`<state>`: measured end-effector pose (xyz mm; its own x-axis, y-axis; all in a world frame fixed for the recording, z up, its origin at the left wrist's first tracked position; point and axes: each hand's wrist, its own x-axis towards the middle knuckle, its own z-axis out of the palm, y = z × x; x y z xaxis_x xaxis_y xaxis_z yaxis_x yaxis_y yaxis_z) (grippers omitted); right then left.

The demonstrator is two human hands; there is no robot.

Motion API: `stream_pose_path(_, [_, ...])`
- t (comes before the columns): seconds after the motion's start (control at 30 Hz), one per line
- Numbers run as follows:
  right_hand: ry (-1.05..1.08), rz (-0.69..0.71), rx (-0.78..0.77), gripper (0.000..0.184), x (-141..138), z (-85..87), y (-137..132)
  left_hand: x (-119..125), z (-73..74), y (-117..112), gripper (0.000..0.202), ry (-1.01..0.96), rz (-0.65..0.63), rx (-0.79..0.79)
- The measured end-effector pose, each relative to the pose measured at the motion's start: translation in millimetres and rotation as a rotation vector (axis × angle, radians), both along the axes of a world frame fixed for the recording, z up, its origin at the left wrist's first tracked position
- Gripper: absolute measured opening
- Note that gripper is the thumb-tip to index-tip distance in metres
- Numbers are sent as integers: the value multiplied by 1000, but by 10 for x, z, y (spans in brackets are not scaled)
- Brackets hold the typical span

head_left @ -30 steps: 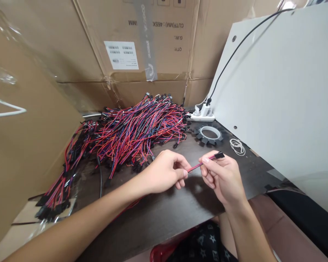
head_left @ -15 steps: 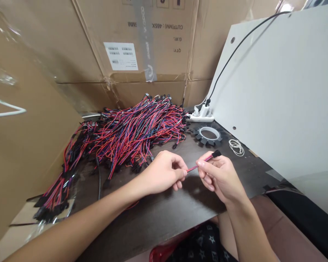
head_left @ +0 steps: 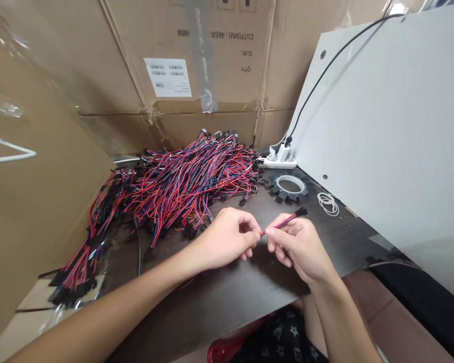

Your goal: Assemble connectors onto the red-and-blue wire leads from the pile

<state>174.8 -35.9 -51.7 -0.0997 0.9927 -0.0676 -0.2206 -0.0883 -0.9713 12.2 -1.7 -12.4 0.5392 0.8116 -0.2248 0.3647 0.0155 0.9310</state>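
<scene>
Between my two hands runs a thin wire harness (head_left: 287, 220) of red and dark wires, ending in a black connector that sticks out past my right fingers. My left hand (head_left: 232, 236) pinches it with thumb and forefinger. Just beside, my right hand (head_left: 297, 244) also pinches the wires, its fingertips almost touching the left ones. Part of the harness is hidden behind my left hand and forearm. Beyond my hands lies a large pile of similar wire harnesses (head_left: 196, 176), red, blue and black with black connectors.
Bundled harnesses (head_left: 79, 267) lie at the table's left edge. Right of the pile are a white power strip (head_left: 278, 164), a tape roll ring (head_left: 288, 185) with dark strips around it, and a white coil (head_left: 328, 204). Cardboard boxes (head_left: 227, 91) and a white panel (head_left: 386, 116) enclose the dark table (head_left: 227, 312).
My right hand has slid left along the wires towards my left hand. More of the harness now shows between the right fingers and the black connector. My left hand has barely moved.
</scene>
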Motion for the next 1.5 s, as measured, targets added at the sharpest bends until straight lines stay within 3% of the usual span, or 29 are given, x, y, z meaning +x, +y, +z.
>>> stream_pose_path(0.53, [-2, 128, 5, 22, 31, 12, 2, 9, -5, -11, 6, -4, 8, -5])
stream_pose_path(0.83, [-91, -20, 5, 23, -21, -19, 4, 0, -72, 16, 10, 39, 16, 57])
stream_pose_path(1.07, [-85, -44, -34, 28, -50, -10, 3, -22, -74, 27, 10, 80, -2, 110])
stream_pose_path(1.17, [-68, -50, -42, 29, -58, -16, 3, -31, -50, 16, 11, 145, -26, 212])
stream_pose_path(1.33, [-69, -66, -31, 29, -63, -40, 15, -39, -27, -7, 12, 297, -70, 608])
stream_pose_path(1.4, [-75, -78, -26, 29, -62, -45, 16, -43, -29, -1, 12, 299, -71, 629])
stream_pose_path(1.5, [-82, -92, -18, 29, -58, -41, 12, -53, -30, 21, 13, 271, -85, 524])
